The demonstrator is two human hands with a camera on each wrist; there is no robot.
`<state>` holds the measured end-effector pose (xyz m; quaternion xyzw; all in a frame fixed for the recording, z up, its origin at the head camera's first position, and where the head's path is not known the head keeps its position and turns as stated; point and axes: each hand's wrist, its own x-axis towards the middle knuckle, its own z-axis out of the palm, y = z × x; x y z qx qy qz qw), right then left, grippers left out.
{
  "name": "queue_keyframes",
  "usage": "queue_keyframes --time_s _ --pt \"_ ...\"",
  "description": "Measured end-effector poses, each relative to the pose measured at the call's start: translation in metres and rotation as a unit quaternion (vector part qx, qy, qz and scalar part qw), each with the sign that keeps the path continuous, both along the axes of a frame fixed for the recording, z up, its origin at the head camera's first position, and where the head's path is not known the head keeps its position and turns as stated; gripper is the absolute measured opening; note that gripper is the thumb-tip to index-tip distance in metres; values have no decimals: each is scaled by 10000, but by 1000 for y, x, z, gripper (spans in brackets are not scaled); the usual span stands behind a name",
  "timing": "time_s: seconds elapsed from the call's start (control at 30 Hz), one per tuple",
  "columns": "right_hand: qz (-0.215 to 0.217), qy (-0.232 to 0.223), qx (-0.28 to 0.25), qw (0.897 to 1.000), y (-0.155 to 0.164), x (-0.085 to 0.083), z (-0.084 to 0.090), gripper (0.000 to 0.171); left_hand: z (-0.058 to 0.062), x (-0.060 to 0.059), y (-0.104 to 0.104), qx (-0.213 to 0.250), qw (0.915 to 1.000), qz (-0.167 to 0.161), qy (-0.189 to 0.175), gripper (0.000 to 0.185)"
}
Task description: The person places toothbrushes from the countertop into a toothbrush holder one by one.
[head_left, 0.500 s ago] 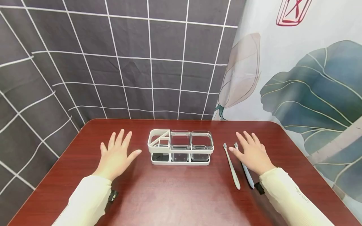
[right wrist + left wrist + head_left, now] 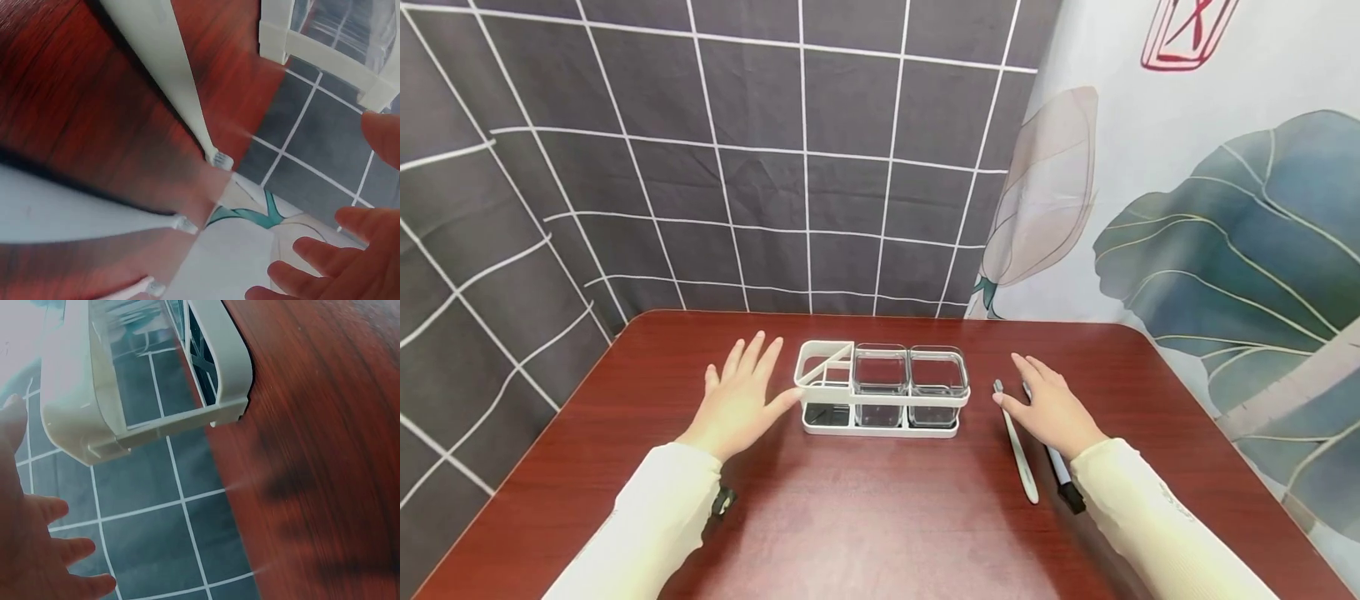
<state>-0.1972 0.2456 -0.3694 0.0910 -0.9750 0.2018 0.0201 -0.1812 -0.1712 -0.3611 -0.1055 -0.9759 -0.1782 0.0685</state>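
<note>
Nearest me on the glossy red-brown table (image 2: 865, 517) lie slim plastic toothbrushes: off-white (image 2: 1023, 464), pale blue (image 2: 81, 215), pink (image 2: 128, 292). My bare right hand (image 2: 1051, 407) hangs over them, fingers loose, holding nothing. My bare left hand (image 2: 733, 408), equally free, has its thumb just beside the white two-tier plastic rack (image 2: 825, 397) with clear square cups (image 2: 880, 372). I'd favour light mid-handle pinches, and gentle, low contact on the rack.

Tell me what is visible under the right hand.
Under the right hand, the head view shows part of a blue toothbrush; its middle is covered. A pinkish toothbrush, seen in the right wrist view, is hidden from the head view.
</note>
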Motion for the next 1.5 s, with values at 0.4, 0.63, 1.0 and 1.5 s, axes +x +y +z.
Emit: queue_keyframes --time_s 0.4,0.63,1.0,1.5 --pt "-133 -514 -437 9976 1 -12 -9 76 2 -12 14 94 9996 -260 -115 80" --pt "-144 -617 -449 9970 0 -18 -18 73 1 -18 21 251 9987 -423 -100 80" --pt "-507 -1072 -579 9913 0 -22 -24 71 -3 -24 25 545 9965 -568 -297 78" --pt "-761 -1611 -1607 9708 3 -28 -28 53 -5 -28 23 1074 9891 -836 -564 77"
